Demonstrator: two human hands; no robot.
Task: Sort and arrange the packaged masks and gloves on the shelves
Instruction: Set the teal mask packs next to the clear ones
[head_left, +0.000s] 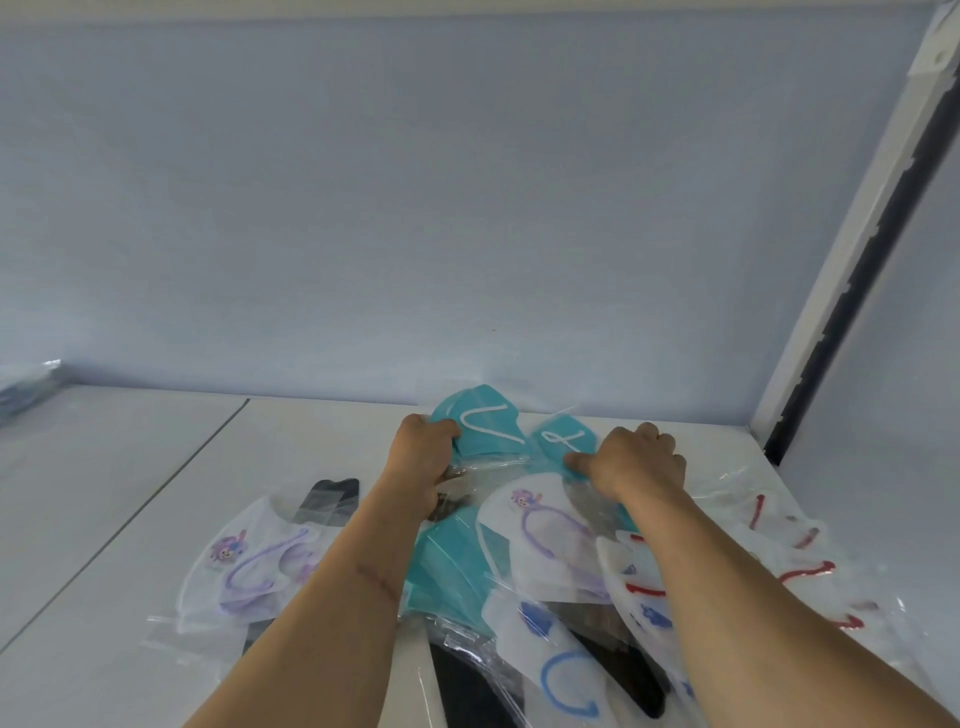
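Two teal folded masks in clear slippery plastic sleeves (488, 431) sit at the back of the white shelf (130, 467), my left hand (423, 457) gripping one edge, my right hand (636, 460) pinching the other, light, floppy, best held by the film edges.

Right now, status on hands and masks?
Left hand grips teal bagged mask. Right hand presses second teal mask. Mixed bagged masks piled in front.

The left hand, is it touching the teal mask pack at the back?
Touching. The head view shows the left hand gripping the left edge of the teal mask pack.
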